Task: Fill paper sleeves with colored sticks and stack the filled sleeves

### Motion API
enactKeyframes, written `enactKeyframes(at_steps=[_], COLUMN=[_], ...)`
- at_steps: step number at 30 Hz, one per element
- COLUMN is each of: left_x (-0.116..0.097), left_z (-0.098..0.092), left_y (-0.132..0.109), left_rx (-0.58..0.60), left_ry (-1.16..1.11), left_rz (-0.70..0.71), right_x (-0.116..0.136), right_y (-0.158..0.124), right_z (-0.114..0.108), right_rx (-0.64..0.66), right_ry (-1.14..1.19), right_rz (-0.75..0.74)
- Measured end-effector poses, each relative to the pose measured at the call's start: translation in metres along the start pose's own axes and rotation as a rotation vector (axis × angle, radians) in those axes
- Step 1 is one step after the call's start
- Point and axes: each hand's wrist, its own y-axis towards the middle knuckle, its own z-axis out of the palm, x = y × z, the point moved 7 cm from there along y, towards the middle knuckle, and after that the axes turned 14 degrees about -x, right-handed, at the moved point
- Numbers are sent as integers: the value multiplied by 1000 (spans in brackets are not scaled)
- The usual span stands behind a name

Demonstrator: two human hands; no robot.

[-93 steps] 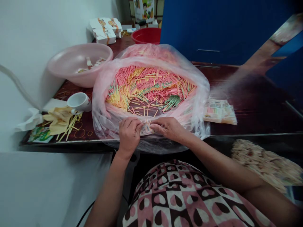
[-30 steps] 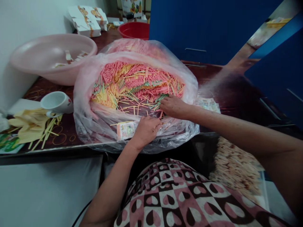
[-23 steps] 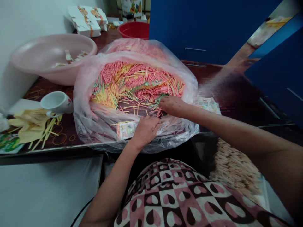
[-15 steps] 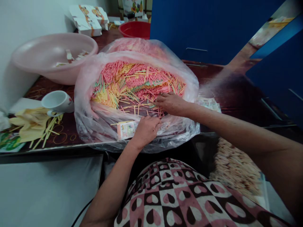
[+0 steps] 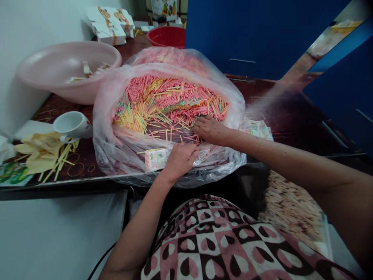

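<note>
A clear plastic bag [image 5: 109,105] lies open toward me, filled with thin pink, yellow and green sticks [image 5: 175,93]. At its front lip, my left hand [image 5: 181,158] is closed on a small printed plastic packet [image 5: 157,158], which shows on both sides of the hand. My right hand [image 5: 212,130] reaches into the bag's mouth from the right. Its fingers are bent together down among the loose sticks, and the fingertips are partly hidden, so whatever they pinch does not show.
Left of the bag stand a pink basin [image 5: 70,87] with small pieces inside and a white mug [image 5: 72,124]. A yellow wrapper [image 5: 43,149] lies near the table edge. Behind are white boxes [image 5: 109,25], a red basin [image 5: 167,37] and a blue panel [image 5: 247,35]. More packets [image 5: 258,128] lie right.
My right hand has shifted slightly down, with its fingers more bent at the loose sticks. My left hand and the packet stay in place.
</note>
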Motion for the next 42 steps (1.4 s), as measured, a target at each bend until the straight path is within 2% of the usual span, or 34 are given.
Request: enactKeyframes(at_steps=[6,12,15,18,21,24,27,30,32,35,37,40,42], left_x=[1,1,2,6,8,9,17,34,43,45,38,30,34], left_z=[-3,-4,-4,-5,-12,-26,-36,-38,-38,-43,-49,-54,-56], left_y=[0,0,0,0,-1,-4,-10,-17,-19,-16,-11,-3,0], left_rx=[-30,-39,-46,-63,-136,-246,-346,-438,-474,-504,-507,-518,-573], left_ry=[-42,-46,-57,-120,-258,-414,-574,-698,-737,-687,-588,-502,-514], left_rz=[3,-2,-11,-52,-103,-130,-219,-360,-396,-323,-224,-122,-152], right_x=[-5,-5,-11,-23,-29,-28,-23,-12,-7,-8,-9,-5,0], right_y=[-9,-16,-13,-7,0,7,7,7,8,8,9,10,11], right_z=[8,14,11,6,0,-6,-1,14,23,27,22,12,8], right_rx=[-13,45,15,-41,-142,-312,-431,-410,-369,-338,-342,-382,-399], right_ry=[58,82,152,288,506,789,1006,1117,1174,1224,1229,1237,1237], right_rz=[104,142,236,432,626,728,806,837,862,928,911,785,671])
